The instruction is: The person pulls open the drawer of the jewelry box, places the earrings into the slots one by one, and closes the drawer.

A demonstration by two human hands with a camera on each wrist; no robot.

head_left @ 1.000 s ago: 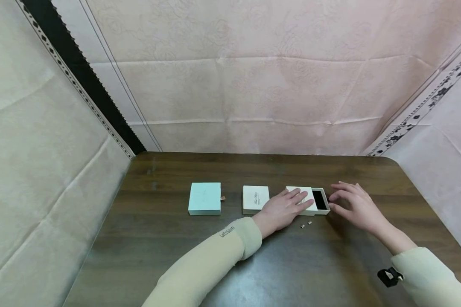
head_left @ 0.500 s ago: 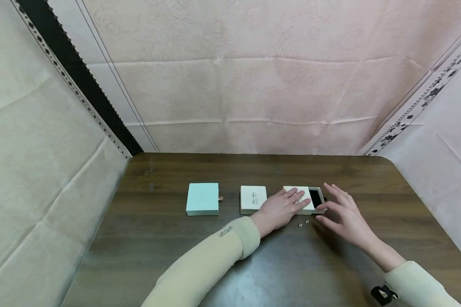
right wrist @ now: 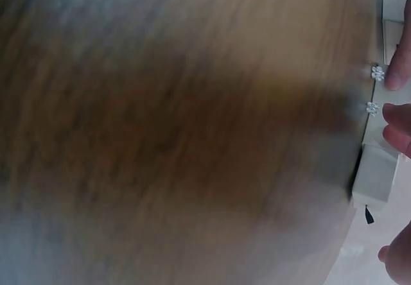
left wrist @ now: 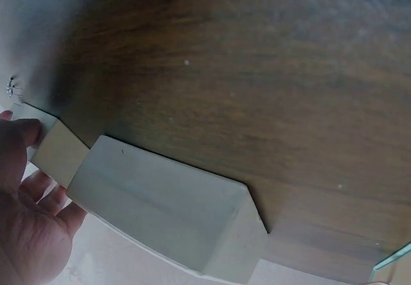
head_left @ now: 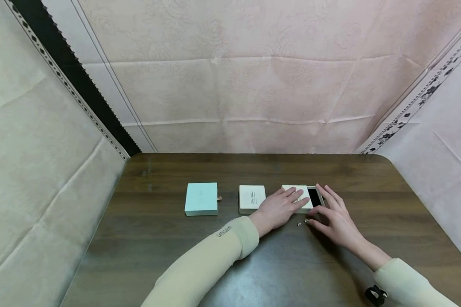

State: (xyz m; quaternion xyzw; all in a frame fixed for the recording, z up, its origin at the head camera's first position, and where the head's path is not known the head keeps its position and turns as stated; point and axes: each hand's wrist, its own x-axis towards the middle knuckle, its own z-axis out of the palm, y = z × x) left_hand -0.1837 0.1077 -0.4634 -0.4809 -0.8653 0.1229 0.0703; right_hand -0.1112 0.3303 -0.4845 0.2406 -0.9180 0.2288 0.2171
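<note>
Spread over the top of a white slide-out box point(head_left: 305, 207), my left hand point(head_left: 274, 211) rests with its fingers extended. The box's drawer point(head_left: 313, 197), lined in black, sticks out on the right. My right hand point(head_left: 335, 219) hovers at the drawer's front corner, its thumb and index finger apart. Close to that thumb lies one small sparkling stud earring point(head_left: 306, 221) on the table. A second stud earring point(head_left: 299, 224) lies just left of it. Both look like little clear-stoned flowers in the right wrist view, beside fingertips point(right wrist: 393, 79).
Another white box point(head_left: 252, 197) with printed lettering stands left of my left hand, shut. Farther left is a light turquoise box point(head_left: 201, 198) with a small ribbon tab point(head_left: 219, 198). All rest on a dark wooden table point(head_left: 138, 256) with patterned cloth point(head_left: 230, 85) hanging behind.
My right hand has moved left and nearer, from the drawer's end to the earrings. The left hand stays on the box. The whole head view has shifted slightly.
</note>
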